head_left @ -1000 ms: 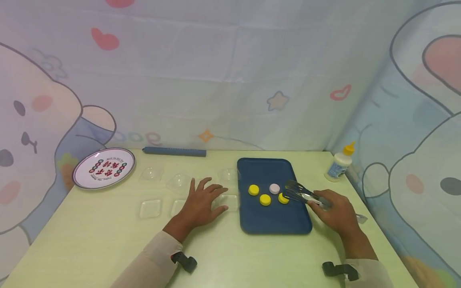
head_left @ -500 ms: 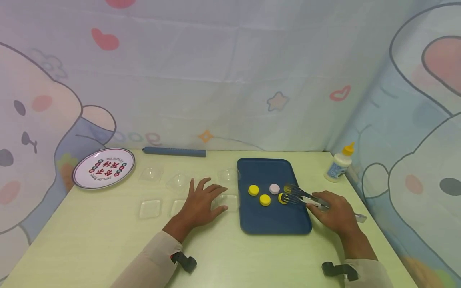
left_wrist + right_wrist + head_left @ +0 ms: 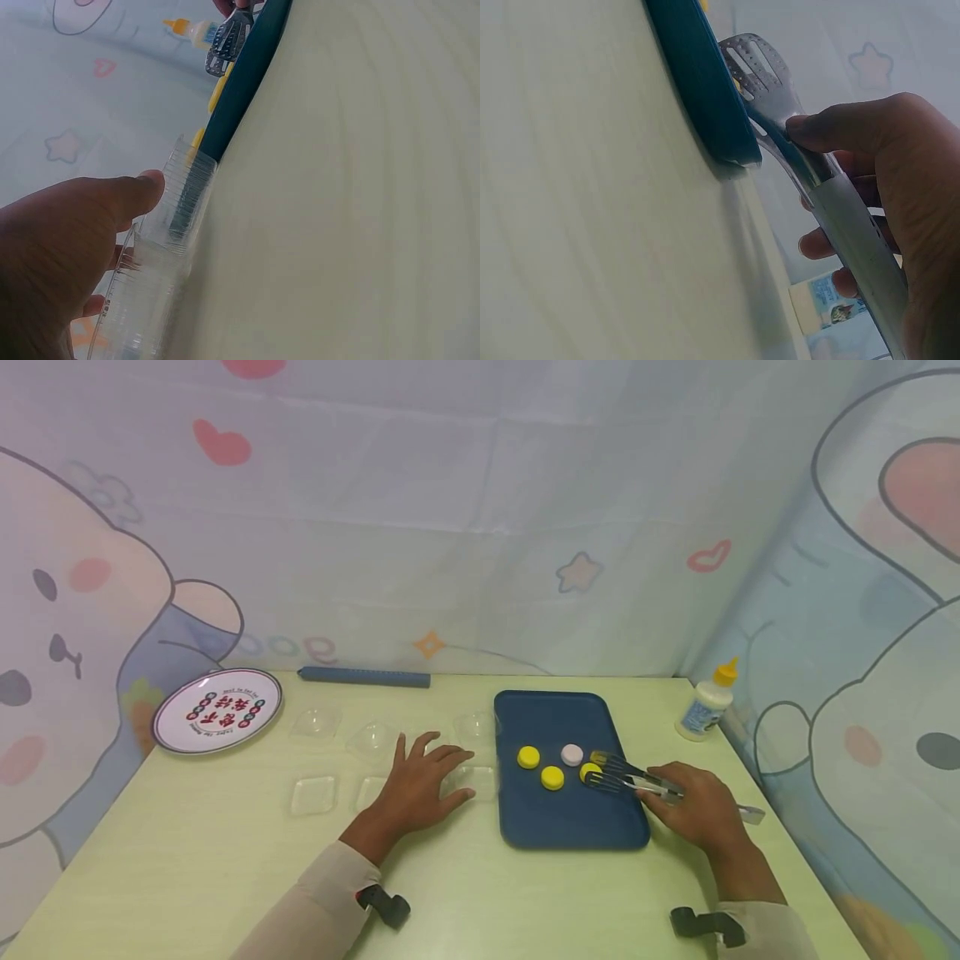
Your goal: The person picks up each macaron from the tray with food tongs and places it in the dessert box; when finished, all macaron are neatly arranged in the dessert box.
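Steel tongs (image 3: pixel 628 774) gripped in the right hand (image 3: pixel 697 814), thumb on top and fingers curled under the handle, tips closing round the rightmost yellow disc (image 3: pixel 590 771) on the blue tray (image 3: pixel 570 827). Hard to tell whether that disc is already pinched or only bracketed by the two slotted tips; seemingly not yet lifted off the tray. Two more yellow discs (image 3: pixel 528 757) (image 3: pixel 552 777) and one pale pink disc (image 3: pixel 572 754) lying untouched just beside it, all near the middle of the tray. Clear plastic shells (image 3: pixel 312 794) spread across the table (image 3: pixel 187 860) to the left of the tray, every one looking empty, and nothing on the printed plate (image 3: pixel 217 710) at the far left either. Judged from that: hardly begun, first disc being taken, four in all left to move. Left hand (image 3: pixel 417 785) lying flat on the table, fingers spread and relaxed, fingertips resting on the clear shell (image 3: pixel 161 247) that sits against the tray's left edge, steadying it rather than gripping. Right wrist low, forearm angled in from the near right corner, tongs pointing left and slightly away. Glue bottle (image 3: pixel 707 702) standing well apart at the far right edge.
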`<state>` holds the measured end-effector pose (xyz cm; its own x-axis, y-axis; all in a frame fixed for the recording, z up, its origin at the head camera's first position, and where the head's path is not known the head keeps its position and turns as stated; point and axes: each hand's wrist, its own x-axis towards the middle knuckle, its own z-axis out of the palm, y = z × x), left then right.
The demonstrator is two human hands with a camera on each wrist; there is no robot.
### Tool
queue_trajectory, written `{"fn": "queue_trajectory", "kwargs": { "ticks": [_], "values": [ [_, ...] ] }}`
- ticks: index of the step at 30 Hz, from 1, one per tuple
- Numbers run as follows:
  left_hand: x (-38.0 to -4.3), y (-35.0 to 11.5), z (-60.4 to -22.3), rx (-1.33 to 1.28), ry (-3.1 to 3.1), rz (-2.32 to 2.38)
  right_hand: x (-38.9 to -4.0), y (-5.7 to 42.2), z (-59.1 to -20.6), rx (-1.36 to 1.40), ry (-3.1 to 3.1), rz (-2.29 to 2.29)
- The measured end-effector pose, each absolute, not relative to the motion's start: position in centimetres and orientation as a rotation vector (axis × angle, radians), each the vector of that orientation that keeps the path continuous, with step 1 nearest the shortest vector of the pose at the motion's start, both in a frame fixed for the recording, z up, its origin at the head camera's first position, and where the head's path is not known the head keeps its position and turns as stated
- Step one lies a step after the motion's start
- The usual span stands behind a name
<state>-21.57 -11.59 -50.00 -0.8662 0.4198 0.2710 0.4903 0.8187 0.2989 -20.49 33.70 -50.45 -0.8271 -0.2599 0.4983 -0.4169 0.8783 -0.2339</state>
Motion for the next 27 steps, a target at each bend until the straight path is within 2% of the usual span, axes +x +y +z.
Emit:
{"fn": "queue_trajectory", "kwargs": {
  "ticks": [14,27],
  "values": [
    [-21.7,-11.7,-50.1,-0.709,-2.833,-0.542,-20.3,33.3,-49.8,0.44,-2.632,0.446],
    [-21.8,-11.7,-50.3,-0.714,-2.816,-0.555,-20.3,32.7,-49.9,0.498,-2.51,0.451]
  ]
}}
